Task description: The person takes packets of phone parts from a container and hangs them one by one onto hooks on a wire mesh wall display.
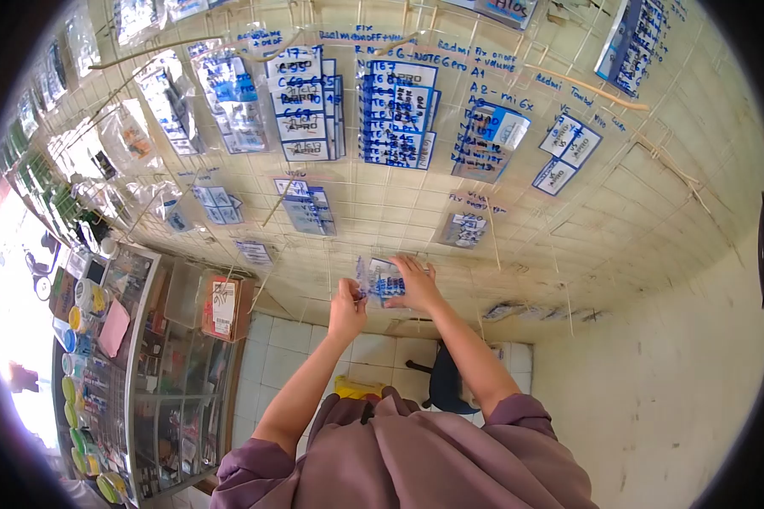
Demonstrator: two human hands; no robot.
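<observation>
In front of the wire rack, a small clear plastic packet (387, 282) with blue and white labels is held up between my two hands. My left hand (346, 307) is closed, its fingers pinching the packet's left edge. From the right, my right hand (416, 284) grips the packet between thumb and fingers. What lies inside the packet is too small to make out. Nearest to it on the rack hang a blue-labelled packet (307, 206) above and to the left and another labelled packet (463, 229) above and to the right.
A wire grid rack (560, 246) carries several labelled packets on long protruding hooks (586, 89). On the left stands a glass display case (174, 407) with round containers (89, 297) on top. A cardboard box (227, 307) sits beside it. A dark chair (450, 382) stands below my right arm.
</observation>
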